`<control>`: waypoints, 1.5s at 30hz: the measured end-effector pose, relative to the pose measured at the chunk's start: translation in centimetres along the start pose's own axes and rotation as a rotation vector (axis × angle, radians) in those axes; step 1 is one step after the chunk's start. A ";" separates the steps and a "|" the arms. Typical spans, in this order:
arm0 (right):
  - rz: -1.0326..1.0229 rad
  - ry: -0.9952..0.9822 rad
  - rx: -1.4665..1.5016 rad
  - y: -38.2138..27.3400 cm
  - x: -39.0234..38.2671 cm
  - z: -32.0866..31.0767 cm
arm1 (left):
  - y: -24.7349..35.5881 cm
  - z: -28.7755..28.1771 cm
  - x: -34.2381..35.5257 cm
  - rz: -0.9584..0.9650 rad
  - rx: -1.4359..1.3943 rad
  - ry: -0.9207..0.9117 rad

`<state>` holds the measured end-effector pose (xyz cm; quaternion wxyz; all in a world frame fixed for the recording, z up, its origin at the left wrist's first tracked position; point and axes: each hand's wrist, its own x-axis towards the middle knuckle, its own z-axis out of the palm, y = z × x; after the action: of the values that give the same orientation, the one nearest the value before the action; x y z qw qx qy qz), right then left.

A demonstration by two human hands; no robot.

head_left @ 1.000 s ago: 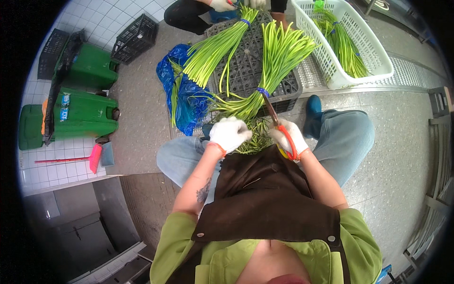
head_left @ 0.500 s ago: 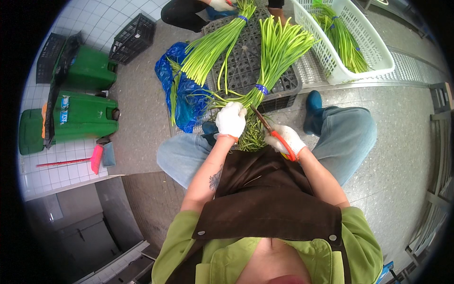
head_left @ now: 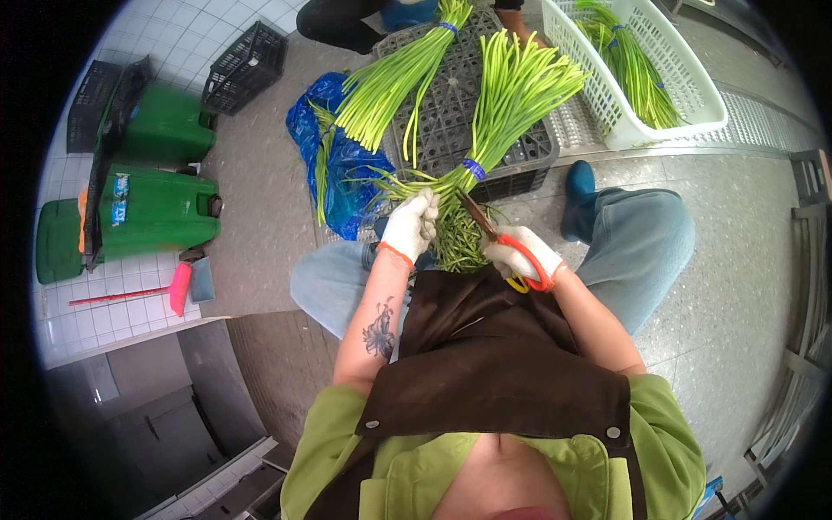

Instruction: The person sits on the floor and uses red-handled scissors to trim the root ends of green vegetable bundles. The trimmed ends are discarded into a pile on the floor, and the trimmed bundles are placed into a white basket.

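Observation:
My left hand (head_left: 412, 224), in a white glove, has its fingers closed on the loose lower ends of a garlic-stem bundle (head_left: 520, 87), which is tied with a blue band (head_left: 473, 170). My right hand (head_left: 513, 251), also gloved, grips red-handled scissors (head_left: 484, 224), their blades at the stems just below the band. Cut trimmings (head_left: 461, 234) lie in a heap under the blades. The bundle rests on an upturned black crate (head_left: 442, 104), beside a second banded bundle (head_left: 381, 100).
A blue plastic bag (head_left: 342, 208) with loose stems lies left of the crate. A white basket (head_left: 702, 104) holding bundles stands right. Green bins (head_left: 156, 208), black crates (head_left: 243, 65) and a pink broom (head_left: 179, 289) are at the left. A co-worker (head_left: 338, 24) sits across.
My left hand has moved up onto the stem ends and its fingers have turned. The scissors' blades have shifted left under the band. The co-worker's gloved hands have left view.

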<state>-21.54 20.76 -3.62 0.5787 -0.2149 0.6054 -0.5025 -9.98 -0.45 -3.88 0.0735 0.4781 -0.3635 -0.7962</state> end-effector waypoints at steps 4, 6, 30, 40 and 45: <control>-0.034 -0.092 0.077 0.0 0.4 0.1 | -0.3 -0.5 0.2 0.053 0.090 -0.057; -0.036 -0.107 0.075 0.3 0.7 0.1 | -0.3 0.1 -0.3 0.064 0.105 -0.062; -0.027 -0.044 -0.010 1.5 1.8 0.3 | -0.7 2.5 -2.9 0.296 0.535 0.007; -0.256 0.205 -0.321 2.5 -0.6 -0.9 | -0.1 2.3 -6.5 0.595 1.698 -0.078; -0.179 0.429 -0.667 3.4 1.8 -1.8 | -0.2 5.3 -1.4 0.916 1.624 0.288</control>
<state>-22.55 21.32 -7.76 0.2920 -0.3328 0.8210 -0.3605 -13.47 3.03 -1.56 0.0678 0.2875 -0.9470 -0.1261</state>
